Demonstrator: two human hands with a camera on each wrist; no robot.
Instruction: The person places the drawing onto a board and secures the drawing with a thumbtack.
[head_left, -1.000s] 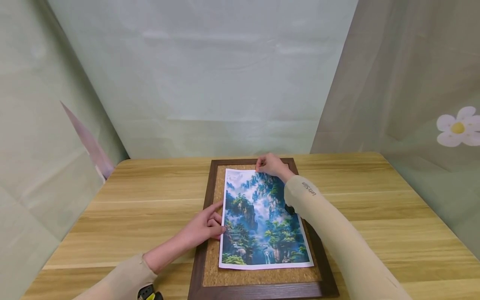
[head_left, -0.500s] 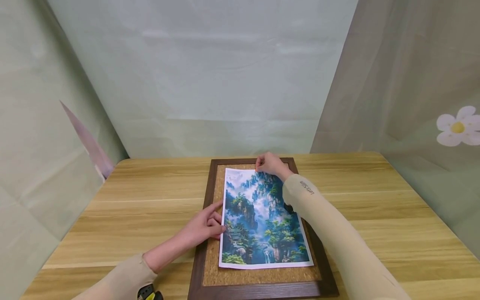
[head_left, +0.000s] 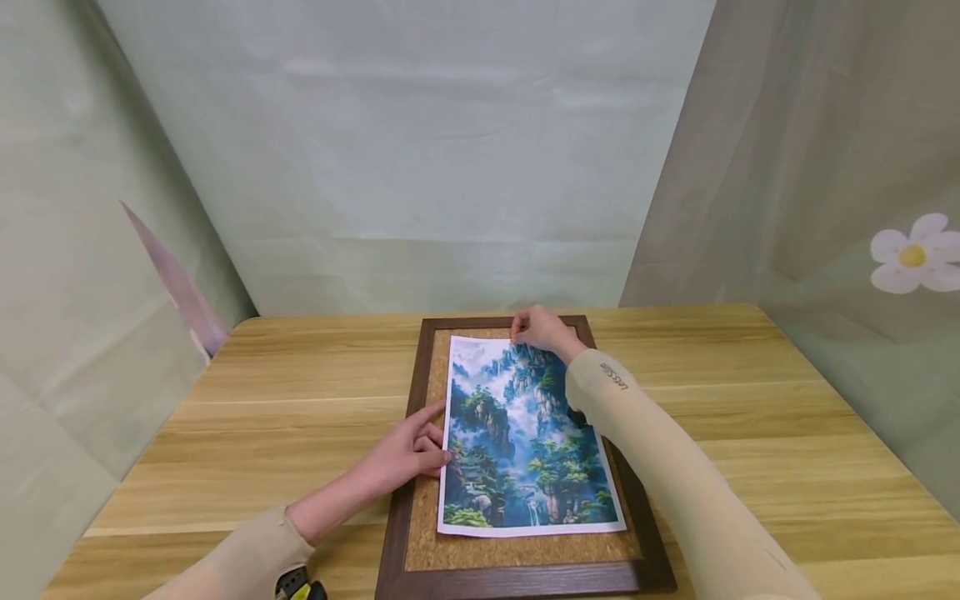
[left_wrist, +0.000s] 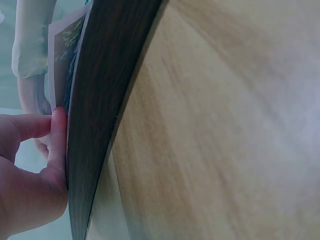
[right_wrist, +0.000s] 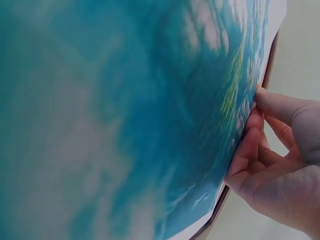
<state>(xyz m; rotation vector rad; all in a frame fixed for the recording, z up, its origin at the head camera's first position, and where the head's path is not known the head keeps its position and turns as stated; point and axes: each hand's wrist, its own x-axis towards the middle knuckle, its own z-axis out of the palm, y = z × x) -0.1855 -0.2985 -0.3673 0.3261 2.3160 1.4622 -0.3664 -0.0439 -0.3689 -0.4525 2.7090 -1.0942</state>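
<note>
A landscape print (head_left: 517,450) with a white border lies on a cork board (head_left: 525,554) in a dark brown frame (head_left: 525,581). At the print's left edge, my left hand (head_left: 408,450) rests with the index finger stretched forward and the thumb tip on the paper's border. My right hand (head_left: 546,327) pinches a small orange push pin (head_left: 513,340), mostly hidden by the fingers, at the middle of the print's top edge. The right wrist view shows the right fingertips (right_wrist: 265,95) right at that edge, the other fingers curled against the paper.
The framed board lies on a wood-grain table (head_left: 300,417), near its front middle. A pale green cloth backdrop (head_left: 442,167) rises behind the table, with more cloth at both sides. The right forearm's sleeve (head_left: 667,450) passes over the frame's right side.
</note>
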